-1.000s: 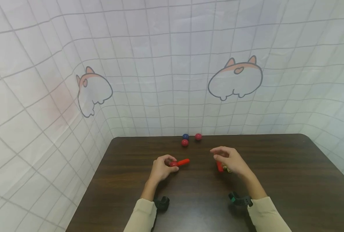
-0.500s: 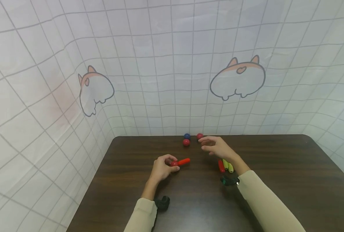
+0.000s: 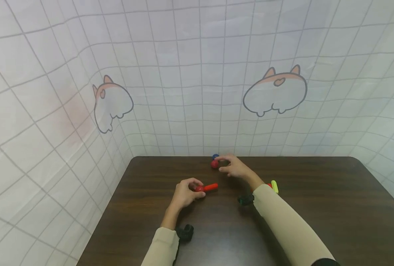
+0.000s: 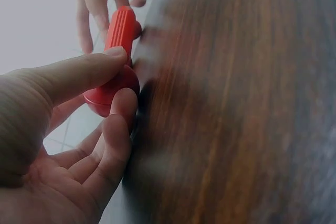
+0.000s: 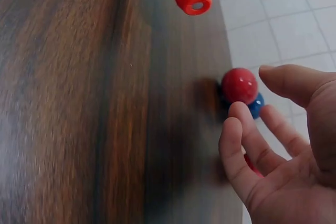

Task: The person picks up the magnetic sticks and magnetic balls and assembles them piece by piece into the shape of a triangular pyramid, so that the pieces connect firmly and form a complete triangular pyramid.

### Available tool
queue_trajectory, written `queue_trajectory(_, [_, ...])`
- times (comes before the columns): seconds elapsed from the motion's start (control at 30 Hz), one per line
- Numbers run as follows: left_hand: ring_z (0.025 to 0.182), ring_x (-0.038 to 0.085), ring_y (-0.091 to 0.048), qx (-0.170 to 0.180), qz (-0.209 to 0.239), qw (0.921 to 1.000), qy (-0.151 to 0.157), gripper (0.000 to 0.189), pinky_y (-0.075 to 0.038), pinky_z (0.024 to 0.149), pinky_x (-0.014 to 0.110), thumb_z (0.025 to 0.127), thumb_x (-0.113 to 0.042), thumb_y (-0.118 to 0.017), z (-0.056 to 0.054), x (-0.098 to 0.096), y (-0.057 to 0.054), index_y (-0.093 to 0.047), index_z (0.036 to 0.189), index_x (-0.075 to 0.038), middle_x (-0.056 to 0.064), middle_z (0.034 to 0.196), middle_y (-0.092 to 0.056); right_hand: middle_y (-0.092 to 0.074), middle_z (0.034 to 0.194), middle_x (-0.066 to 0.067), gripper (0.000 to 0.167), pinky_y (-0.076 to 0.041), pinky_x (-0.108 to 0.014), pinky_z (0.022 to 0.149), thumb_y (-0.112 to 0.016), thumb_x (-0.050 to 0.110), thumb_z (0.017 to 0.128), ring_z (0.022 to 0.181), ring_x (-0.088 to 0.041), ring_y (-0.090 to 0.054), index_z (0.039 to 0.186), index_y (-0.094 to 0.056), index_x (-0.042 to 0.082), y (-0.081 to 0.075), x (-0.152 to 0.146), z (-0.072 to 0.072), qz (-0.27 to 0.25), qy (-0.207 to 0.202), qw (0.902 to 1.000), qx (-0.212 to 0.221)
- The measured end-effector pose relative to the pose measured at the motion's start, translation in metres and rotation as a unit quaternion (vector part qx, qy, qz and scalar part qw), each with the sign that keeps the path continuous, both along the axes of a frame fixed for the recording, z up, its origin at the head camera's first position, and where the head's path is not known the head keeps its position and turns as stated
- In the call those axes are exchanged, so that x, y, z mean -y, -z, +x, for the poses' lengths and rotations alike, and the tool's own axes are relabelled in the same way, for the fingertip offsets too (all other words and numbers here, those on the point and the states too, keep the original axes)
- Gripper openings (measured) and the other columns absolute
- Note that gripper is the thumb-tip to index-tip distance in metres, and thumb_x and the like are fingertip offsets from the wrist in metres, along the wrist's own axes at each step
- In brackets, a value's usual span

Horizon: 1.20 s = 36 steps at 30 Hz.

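Observation:
My left hand (image 3: 185, 194) pinches a glossy red ball (image 4: 107, 95) between thumb and fingers, low over the dark table. From that ball a ridged red rod (image 3: 211, 187) points right; its far end shows a small hole (image 5: 197, 6) in the right wrist view. At the back of the table, my right hand (image 3: 235, 168) has its fingers spread beside a loose red ball (image 5: 240, 85), with a slight gap visible in the right wrist view. A blue ball (image 5: 257, 106) sits just behind that one. Another red ball (image 5: 252, 166) is mostly hidden by the right fingers.
A yellow-green rod (image 3: 274, 186) and a red rod (image 3: 270, 185) lie partly covered by the right sleeve (image 3: 283, 218). A white checked cloth (image 3: 183, 92) rises behind the wooden table (image 3: 316, 192).
My right hand has moved away from the rods, forward and left, to the balls at the back. The left hand has kept its hold on the red ball and hardly moved.

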<state>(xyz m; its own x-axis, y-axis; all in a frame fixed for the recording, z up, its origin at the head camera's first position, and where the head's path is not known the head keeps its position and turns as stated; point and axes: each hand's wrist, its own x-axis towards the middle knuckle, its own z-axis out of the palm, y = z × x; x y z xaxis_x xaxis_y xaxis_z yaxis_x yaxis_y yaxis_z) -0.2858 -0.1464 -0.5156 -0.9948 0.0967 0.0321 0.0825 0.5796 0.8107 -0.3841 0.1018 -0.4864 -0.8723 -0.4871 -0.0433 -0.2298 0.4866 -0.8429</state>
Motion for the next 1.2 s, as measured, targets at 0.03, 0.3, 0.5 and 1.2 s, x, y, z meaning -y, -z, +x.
queue_trajectory(0.03, [0.083,0.017,-0.061,0.001,0.0,1.0,0.002,0.029,-0.047,0.069,0.031,0.078,-0.02,-0.091,0.0,0.001,0.0,-0.076,0.102,-0.021,0.002,0.091,-0.071,-0.042,0.152,-0.023,0.049,-0.059,-0.038,0.078,-0.063,0.012,0.1,0.103,-0.031,-0.065,0.148,-0.053,0.01,0.001,0.002,-0.001,0.002,-0.002,1.0,-0.001])
queue_trajectory(0.3, [0.074,0.015,-0.063,0.012,0.016,0.9997,0.015,0.028,-0.049,0.064,0.03,0.079,-0.019,-0.09,0.0,0.004,0.003,-0.076,0.103,-0.019,0.004,0.091,-0.071,-0.042,0.151,-0.029,0.052,-0.057,-0.033,0.069,-0.062,0.006,0.099,0.089,-0.026,-0.062,0.15,-0.049,0.007,0.005,0.015,-0.003,0.024,0.002,0.9997,-0.001])
queue_trajectory(0.5, [0.071,0.015,-0.064,0.014,0.02,0.9995,0.019,0.029,-0.05,0.062,0.03,0.078,-0.02,-0.09,0.001,0.004,0.006,-0.076,0.104,-0.018,0.004,0.091,-0.071,-0.044,0.149,-0.029,0.05,-0.056,-0.031,0.065,-0.064,0.004,0.098,0.076,-0.022,-0.059,0.146,-0.054,0.008,0.012,0.017,-0.008,0.05,0.01,0.9987,-0.01])
queue_trajectory(1.2, [0.08,0.017,-0.062,0.002,0.011,0.9999,0.011,0.029,-0.048,0.065,0.031,0.078,-0.02,-0.091,-0.001,0.004,0.003,-0.076,0.103,-0.018,0.004,0.092,-0.071,-0.054,0.14,-0.022,0.037,-0.06,-0.036,0.062,-0.067,0.0,0.095,0.089,-0.023,-0.067,0.131,-0.065,0.007,0.008,-0.019,0.016,-0.005,0.042,0.9979,0.05])
